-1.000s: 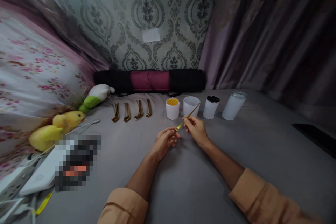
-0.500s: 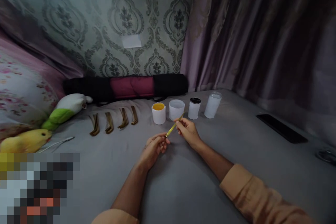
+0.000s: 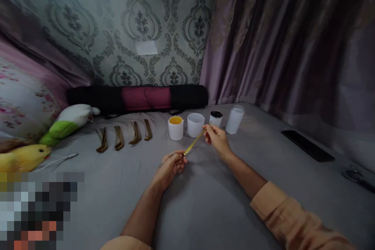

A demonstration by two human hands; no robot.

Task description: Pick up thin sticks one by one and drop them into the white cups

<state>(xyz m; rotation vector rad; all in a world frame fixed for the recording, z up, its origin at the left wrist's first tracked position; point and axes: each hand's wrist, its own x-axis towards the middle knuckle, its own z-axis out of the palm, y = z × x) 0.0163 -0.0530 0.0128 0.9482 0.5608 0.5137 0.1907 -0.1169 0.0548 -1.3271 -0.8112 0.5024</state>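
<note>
A thin yellow stick (image 3: 193, 143) with a shiny gold band near its lower end slants between my hands; I cannot tell exactly what kind it is. My left hand (image 3: 171, 166) is closed on the lower end. Fingertips of my right hand (image 3: 216, 140) pinch around the upper end, where a fine tip pokes out. Behind the stick stand white-wrapped tubs: one with yellow content (image 3: 176, 129), a pale one (image 3: 195, 125), one with a black top (image 3: 216, 117), partly hidden by my right hand, and a taller, clear-rimmed one (image 3: 235, 120).
Several bundles of bent, brownish-gold strips (image 3: 119, 138) lie on the grey sheet (image 3: 193, 211) at left. Plush toys (image 3: 68, 123) and a white cable (image 3: 58, 162) are farther left. A black phone-like slab (image 3: 307, 145) lies right. A black-and-maroon roll (image 3: 146, 97) lines the wall.
My right hand has moved right along the stick toward its upper end, so more yellow length shows between my hands. My left hand stays closed on the lower end. The view has shifted slightly.
</note>
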